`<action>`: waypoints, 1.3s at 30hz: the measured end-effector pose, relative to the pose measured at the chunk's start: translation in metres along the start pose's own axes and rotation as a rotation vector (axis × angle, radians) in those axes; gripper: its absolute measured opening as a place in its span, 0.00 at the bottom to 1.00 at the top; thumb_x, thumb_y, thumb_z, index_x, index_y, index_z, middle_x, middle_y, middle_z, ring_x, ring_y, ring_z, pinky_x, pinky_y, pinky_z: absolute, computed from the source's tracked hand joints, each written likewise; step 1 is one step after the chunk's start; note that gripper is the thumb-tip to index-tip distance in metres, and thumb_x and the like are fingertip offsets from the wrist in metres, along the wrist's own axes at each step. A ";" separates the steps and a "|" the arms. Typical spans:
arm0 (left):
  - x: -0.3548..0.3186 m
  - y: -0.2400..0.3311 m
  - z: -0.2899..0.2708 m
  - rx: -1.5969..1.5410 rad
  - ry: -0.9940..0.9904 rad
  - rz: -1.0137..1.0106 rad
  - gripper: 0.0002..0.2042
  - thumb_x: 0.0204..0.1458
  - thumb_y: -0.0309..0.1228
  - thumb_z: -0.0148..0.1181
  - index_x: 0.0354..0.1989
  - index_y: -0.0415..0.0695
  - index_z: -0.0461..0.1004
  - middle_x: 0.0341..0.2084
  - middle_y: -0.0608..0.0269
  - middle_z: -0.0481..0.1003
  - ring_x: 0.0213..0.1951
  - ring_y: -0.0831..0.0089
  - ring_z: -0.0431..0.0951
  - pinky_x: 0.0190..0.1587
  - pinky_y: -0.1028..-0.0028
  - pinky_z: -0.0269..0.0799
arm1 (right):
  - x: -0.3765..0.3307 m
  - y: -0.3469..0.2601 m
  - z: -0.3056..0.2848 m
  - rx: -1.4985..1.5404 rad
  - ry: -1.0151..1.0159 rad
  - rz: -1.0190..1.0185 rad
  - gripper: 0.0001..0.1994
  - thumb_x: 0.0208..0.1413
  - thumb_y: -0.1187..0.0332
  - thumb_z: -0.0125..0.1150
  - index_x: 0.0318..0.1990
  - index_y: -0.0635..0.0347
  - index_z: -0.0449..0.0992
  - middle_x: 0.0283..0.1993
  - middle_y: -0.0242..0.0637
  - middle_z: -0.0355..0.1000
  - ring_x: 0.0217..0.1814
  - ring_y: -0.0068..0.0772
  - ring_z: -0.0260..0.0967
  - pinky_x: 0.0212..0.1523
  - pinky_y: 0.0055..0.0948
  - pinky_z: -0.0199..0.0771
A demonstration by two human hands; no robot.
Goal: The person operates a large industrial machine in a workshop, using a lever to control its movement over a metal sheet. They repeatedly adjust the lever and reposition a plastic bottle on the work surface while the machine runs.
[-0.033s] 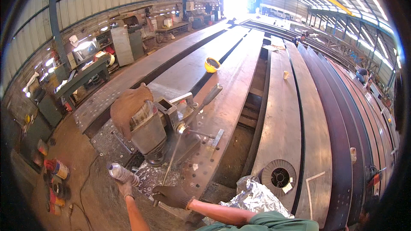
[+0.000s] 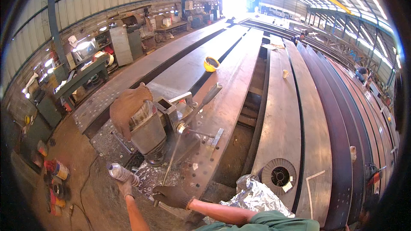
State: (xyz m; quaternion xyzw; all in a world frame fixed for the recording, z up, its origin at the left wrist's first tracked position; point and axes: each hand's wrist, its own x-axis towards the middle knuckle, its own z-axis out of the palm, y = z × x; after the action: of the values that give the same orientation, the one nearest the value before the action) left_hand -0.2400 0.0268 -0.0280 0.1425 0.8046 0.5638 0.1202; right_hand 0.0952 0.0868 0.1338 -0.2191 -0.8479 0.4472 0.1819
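My left hand [image 2: 125, 188] is closed round a clear ribbed plastic bottle [image 2: 122, 173], held tilted beside the drilling machine. My right hand [image 2: 172, 197], in a dark glove, is closed on the lower part of a long thin metal lever [image 2: 170, 162]. That lever runs up to the hub of the drilling machine [image 2: 147, 139], where a thicker handle [image 2: 207, 98] also points up and away. A brown cloth [image 2: 130, 107] drapes over the machine's top. Under it lies a steel beam with drilled holes [image 2: 222, 128], strewn with metal shavings [image 2: 160, 175].
Crumpled silver foil [image 2: 259, 199] and a wire spool [image 2: 278, 175] lie close on my right. A yellow hard hat [image 2: 211, 64] rests farther along the beams. Gaps [image 2: 242, 141] separate the long beams. Cans [image 2: 58, 169] and a cable [image 2: 85, 184] are on the floor at left.
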 end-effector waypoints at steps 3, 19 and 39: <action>0.006 0.007 0.010 -0.125 -0.065 -0.071 0.49 0.43 0.33 0.81 0.75 0.37 0.59 0.64 0.51 0.73 0.61 0.60 0.75 0.67 0.62 0.67 | 0.000 0.008 0.003 0.000 0.022 -0.079 0.20 0.71 0.48 0.54 0.58 0.52 0.75 0.47 0.49 0.81 0.47 0.54 0.81 0.47 0.46 0.79; -0.116 -0.053 -0.042 -0.965 -0.591 -0.481 0.42 0.59 0.60 0.63 0.71 0.39 0.62 0.59 0.50 0.74 0.56 0.51 0.78 0.59 0.52 0.76 | -0.005 0.019 0.007 -0.058 0.163 -0.149 0.18 0.71 0.51 0.56 0.58 0.51 0.76 0.44 0.48 0.82 0.46 0.52 0.82 0.46 0.46 0.80; -0.112 -0.050 0.005 1.102 -0.648 0.208 0.28 0.58 0.57 0.58 0.52 0.45 0.83 0.54 0.48 0.81 0.59 0.52 0.79 0.59 0.58 0.76 | -0.003 0.029 0.019 -0.132 0.026 -0.071 0.15 0.68 0.59 0.55 0.57 0.47 0.80 0.62 0.38 0.74 0.60 0.44 0.77 0.57 0.41 0.80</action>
State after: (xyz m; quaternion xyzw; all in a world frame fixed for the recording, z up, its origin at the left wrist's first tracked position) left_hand -0.1389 -0.0252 -0.0729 0.4236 0.8809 0.0053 0.2109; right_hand 0.0947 0.0869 0.0994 -0.2060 -0.8804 0.3808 0.1937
